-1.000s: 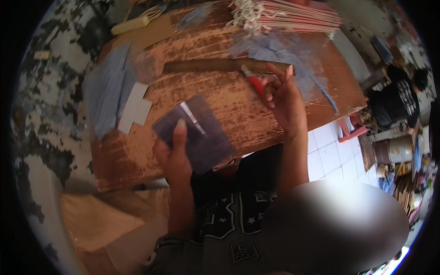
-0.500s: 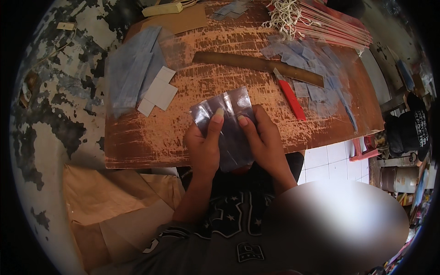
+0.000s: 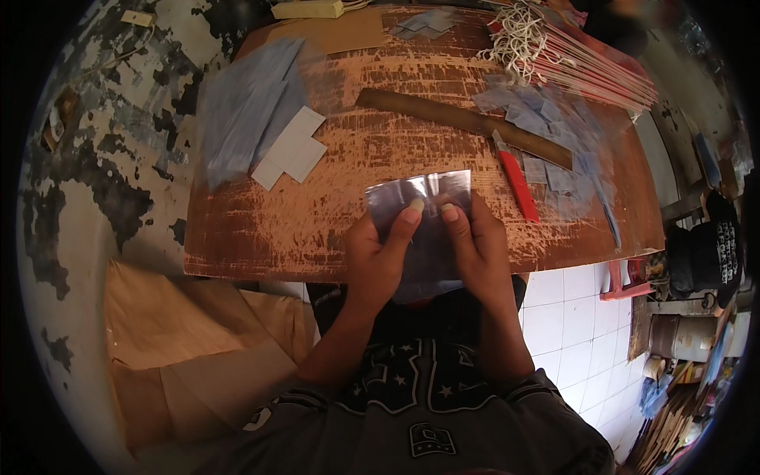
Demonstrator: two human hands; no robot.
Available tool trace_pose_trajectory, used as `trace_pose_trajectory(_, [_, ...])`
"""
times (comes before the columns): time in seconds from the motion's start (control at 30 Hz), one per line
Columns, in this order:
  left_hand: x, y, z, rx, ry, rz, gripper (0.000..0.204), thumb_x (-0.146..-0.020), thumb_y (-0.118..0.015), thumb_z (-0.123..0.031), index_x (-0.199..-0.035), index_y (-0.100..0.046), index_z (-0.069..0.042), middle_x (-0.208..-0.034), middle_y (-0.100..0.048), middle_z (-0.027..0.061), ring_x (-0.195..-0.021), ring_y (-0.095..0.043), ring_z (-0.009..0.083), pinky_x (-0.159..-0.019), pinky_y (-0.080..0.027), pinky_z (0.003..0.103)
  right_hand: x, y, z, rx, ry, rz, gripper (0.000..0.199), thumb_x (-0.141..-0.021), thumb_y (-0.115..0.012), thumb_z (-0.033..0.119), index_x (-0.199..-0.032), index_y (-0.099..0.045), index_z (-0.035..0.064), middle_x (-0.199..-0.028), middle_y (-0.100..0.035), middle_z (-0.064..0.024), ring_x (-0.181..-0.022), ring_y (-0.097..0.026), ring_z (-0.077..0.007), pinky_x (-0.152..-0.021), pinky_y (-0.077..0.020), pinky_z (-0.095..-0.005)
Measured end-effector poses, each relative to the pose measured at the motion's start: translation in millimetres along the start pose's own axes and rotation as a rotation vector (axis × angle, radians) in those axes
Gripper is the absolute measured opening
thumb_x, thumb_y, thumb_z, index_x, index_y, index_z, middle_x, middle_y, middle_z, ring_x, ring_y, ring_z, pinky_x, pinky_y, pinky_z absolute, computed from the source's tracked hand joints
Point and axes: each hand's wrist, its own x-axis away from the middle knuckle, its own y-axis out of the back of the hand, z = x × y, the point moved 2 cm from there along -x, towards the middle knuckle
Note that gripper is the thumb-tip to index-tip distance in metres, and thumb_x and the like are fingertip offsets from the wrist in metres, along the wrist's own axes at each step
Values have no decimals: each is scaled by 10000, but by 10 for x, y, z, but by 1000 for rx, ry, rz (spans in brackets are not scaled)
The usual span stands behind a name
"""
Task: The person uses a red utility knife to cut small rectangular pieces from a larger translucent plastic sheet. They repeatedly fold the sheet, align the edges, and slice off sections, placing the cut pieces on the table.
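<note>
While both thumbs press on its upper face, a clear plastic sheet (image 3: 427, 257) spans the gap between the left hand (image 3: 376, 253) and the right hand (image 3: 481, 249), each closed on one side of it. It is held over the near edge of the worn wooden table (image 3: 317, 229), tilted, its far edge catching the light; whether it is one layer or several, I cannot tell. The handling looks partway along: the sheet is gripped and squared between the hands but not laid down, and small clear pieces (image 3: 566, 182) already lie loose on the right. On the left, long bluish sheets (image 3: 245, 119) lie in an overlapping pile, seemingly unsorted; how much of that remains to be handled is not shown.

A white card (image 3: 291, 150) rests against that pile. Nearer the right hand lies a red-handled cutter (image 3: 518, 186), its blade end by a brown strip (image 3: 459, 117), so the cutter and strip stand between that hand and the bundle of red sticks (image 3: 594, 71) with tangled white cords (image 3: 514, 39) at the far edge. Beyond the table's right side are a red stool (image 3: 625, 281) and another person in black (image 3: 704, 249)
</note>
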Motion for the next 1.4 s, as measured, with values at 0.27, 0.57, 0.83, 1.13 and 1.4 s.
trace_pose_trajectory(0.27, [11, 26, -33, -52, 24, -7, 235, -1031, -705, -188, -1152, -723, 13, -956, -727, -10, -839, -609, 33, -749, -495, 215, 26, -40, -37, -27, -5, -24, 289, -1096, -577, 244, -1195, -643, -19, -969, -743, -163, -850, -718, -218, -757, -530, -330])
trace_pose_trajectory(0.57, [3, 35, -53, 37, 43, -4, 210, -1025, -713, -169, -1136, -736, 9, -938, -729, -15, -834, -612, 29, -742, -491, 205, 21, -46, 12, -17, 28, -21, 284, -1094, -578, 235, -1210, -642, -16, -974, -744, -165, -831, -714, -224, -752, -530, -330])
trace_pose_trajectory(0.83, [-4, 11, -42, 42, 36, -18, 220, -1018, -723, -170, -1141, -745, 11, -967, -752, 3, -867, -638, 42, -768, -506, 211, 52, -54, -77, -5, 46, -40, 292, -1097, -572, 239, -1201, -621, -29, -989, -744, -194, -873, -742, -263, -762, -545, -350])
trace_pose_trajectory(1.13, [28, 35, -18, -10, 14, -65, 272, -1064, -654, -206, -1205, -709, 21, -939, -713, -20, -835, -611, 40, -764, -496, 211, 60, -86, -9, 61, 24, -21, 322, -1102, -555, 248, -1199, -594, -57, -1046, -749, -232, -924, -755, -352, -765, -555, -378])
trace_pose_trajectory(1.4, [-15, 135, -47, 18, -26, -1, 297, -1101, -581, -222, -1225, -679, 30, -920, -672, -36, -796, -548, 32, -740, -465, 211, 40, -74, -7, 4, -20, -12, 324, -1108, -549, 254, -1198, -622, -49, -998, -741, -199, -890, -730, -285, -786, -539, -355])
